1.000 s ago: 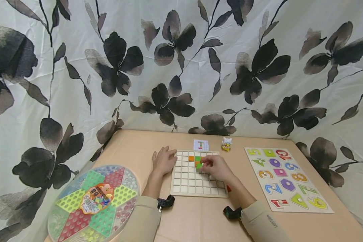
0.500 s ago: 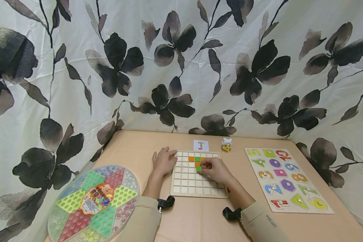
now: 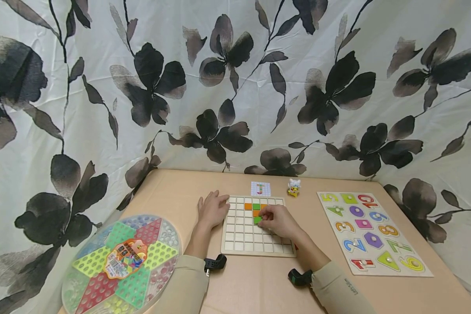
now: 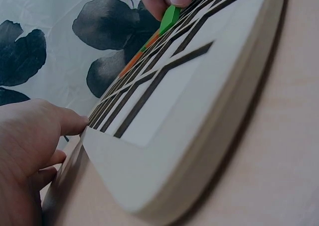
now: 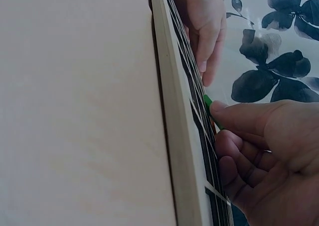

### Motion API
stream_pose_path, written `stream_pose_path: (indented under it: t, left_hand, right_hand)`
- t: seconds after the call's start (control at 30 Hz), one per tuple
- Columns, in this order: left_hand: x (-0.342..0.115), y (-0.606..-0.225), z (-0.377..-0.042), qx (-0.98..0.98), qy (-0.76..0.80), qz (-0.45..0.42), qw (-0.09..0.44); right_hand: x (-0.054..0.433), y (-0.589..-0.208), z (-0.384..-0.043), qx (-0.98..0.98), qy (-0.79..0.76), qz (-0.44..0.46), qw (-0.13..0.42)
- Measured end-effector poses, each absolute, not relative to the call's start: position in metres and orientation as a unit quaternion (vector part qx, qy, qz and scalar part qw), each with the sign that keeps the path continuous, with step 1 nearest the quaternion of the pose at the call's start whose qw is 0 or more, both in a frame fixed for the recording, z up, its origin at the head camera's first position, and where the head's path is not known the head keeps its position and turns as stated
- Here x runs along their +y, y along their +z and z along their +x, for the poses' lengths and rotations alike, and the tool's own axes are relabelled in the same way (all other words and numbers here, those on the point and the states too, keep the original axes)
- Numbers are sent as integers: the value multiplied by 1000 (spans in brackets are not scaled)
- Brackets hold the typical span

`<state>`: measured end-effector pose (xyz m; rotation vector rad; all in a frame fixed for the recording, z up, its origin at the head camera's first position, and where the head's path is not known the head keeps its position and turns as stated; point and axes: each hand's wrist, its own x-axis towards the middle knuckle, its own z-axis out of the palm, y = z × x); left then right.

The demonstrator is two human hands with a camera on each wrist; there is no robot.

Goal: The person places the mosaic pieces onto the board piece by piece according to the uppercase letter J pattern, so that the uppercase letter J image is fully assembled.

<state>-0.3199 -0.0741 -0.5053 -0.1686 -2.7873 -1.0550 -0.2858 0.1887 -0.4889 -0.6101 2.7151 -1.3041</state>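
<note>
A pale wooden grid board lies on the table, with orange and green square tiles in its upper rows. My right hand pinches a green tile between thumb and fingers, just below an orange tile in the same column. In the left wrist view that green tile stands tilted against the grid. My left hand rests at the board's left edge, its fingers extended; the left wrist view has a fingertip touching the corner. The right hand hides part of the board's right side.
Behind the board lie a small pattern card and a little figurine. A round Chinese checkers board is at the left, a number-and-shape puzzle board at the right. Something red peeks out by the right forearm. A floral curtain hangs behind.
My right hand has brought the green tile slightly nearer to me, below the orange one, still pinching it. The left hand stays in place at the board's edge.
</note>
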Motion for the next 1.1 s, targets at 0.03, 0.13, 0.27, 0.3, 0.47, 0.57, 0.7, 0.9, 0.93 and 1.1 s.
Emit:
stream_pose_path:
  t: [0.03, 0.13, 0.27, 0.3, 0.47, 0.57, 0.7, 0.9, 0.93, 1.1]
  left_hand:
    - [-74, -505, -320, -931, -353, -56, 78]
    - [-74, -506, -319, -930, -355, -54, 76]
    - [-74, -507, -320, -931, -354, -53, 76]
    - [-74, -507, -320, -931, -354, -53, 75]
    - [-74, -507, -321, -932, -352, -51, 72]
    - [-75, -507, -320, -932, -351, -50, 69]
    - [-75, -506, -320, -931, -354, -52, 69]
    - [-75, -506, -320, -929, -357, -56, 74]
    - [-75, -506, -320, -929, -357, -56, 75]
    - [-75, -505, -320, -930, -356, -56, 77]
  right_hand:
    - [188, -489, -286, 884, -422, -199, 34]
    - [187, -489, -285, 886, -418, -200, 34]
    - [186, -489, -285, 886, -418, -197, 35]
    - [186, -489, -286, 886, -418, -196, 35]
    - [185, -489, -286, 889, -415, -190, 37]
    - [185, -489, -285, 891, -413, -183, 39]
    - [184, -489, -285, 891, -415, -179, 41]
    - [185, -487, -284, 889, -417, -187, 40]
    - [186, -486, -283, 888, -417, -189, 40]
    - [189, -479, -282, 887, -419, -189, 39]
